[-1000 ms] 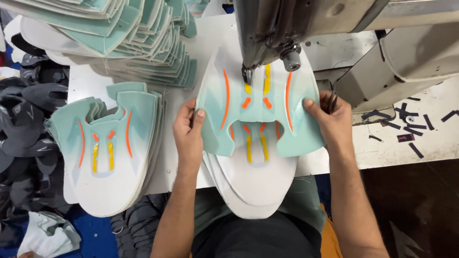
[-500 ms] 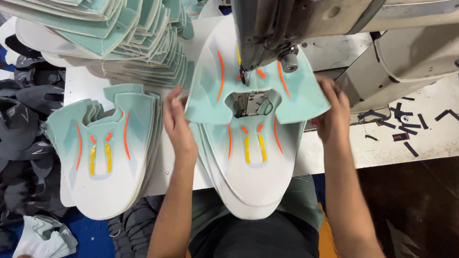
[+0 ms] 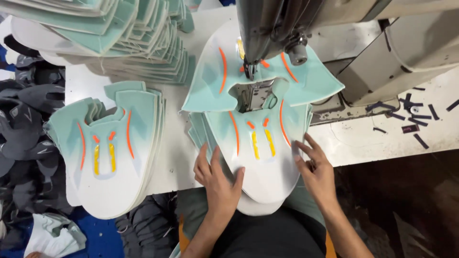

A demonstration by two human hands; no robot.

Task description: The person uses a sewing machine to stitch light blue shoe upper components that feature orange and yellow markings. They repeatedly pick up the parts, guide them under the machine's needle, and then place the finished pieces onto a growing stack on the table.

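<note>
Sewing machine (image 3: 306, 28), top centre: one mint shoe-upper panel (image 3: 215, 79) lies under its needle. Large stacks upper left and left on bench (image 3: 177, 143); much apparently unsewn. Left hand (image 3: 217, 179) and right hand (image 3: 318, 174) rest flat, fingers spread, gripping nothing, on centre panel stack (image 3: 260, 157).
</note>
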